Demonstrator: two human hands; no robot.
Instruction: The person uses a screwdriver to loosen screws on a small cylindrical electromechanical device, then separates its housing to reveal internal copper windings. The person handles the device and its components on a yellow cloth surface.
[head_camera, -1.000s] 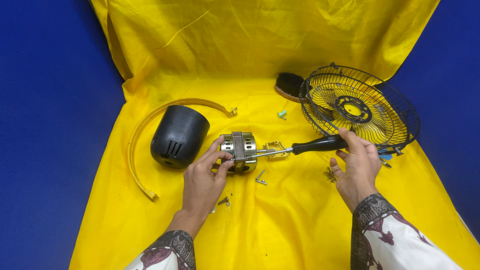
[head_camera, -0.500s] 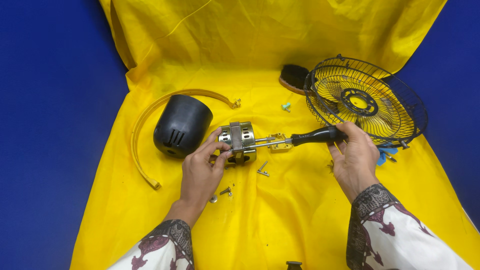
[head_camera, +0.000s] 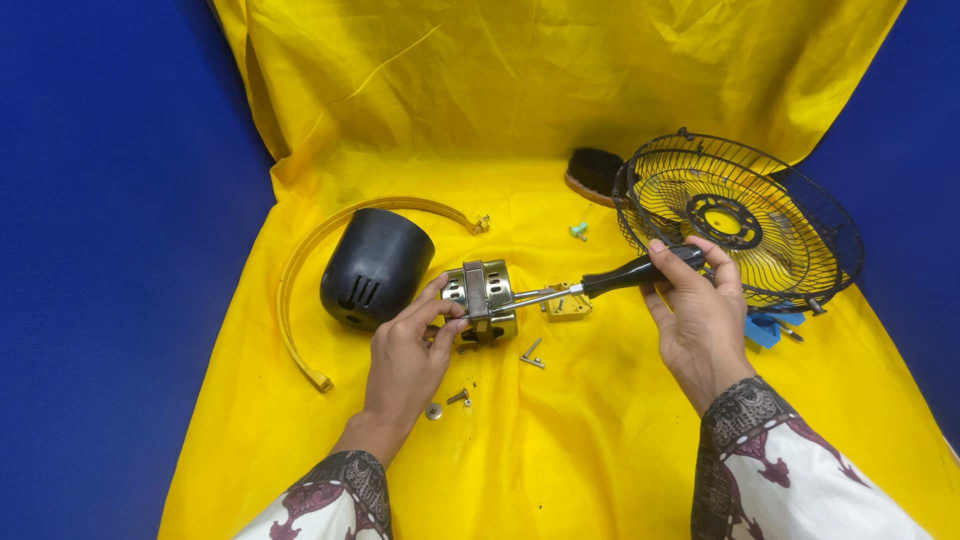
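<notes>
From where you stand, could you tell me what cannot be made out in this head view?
- Screwdriver tip: hidden where it meets the motor.
- Motor's near side: covered by the left hand.
- Brush: partly behind the fan guard.
- Blue part: mostly under the guard.
- Loose screws: too small to tell type.

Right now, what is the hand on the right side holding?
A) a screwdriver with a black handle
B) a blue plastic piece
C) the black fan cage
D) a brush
A: the right hand wraps around the black handle of the screwdriver, whose shaft reaches to the small metal motor that the left hand steadies.
</notes>
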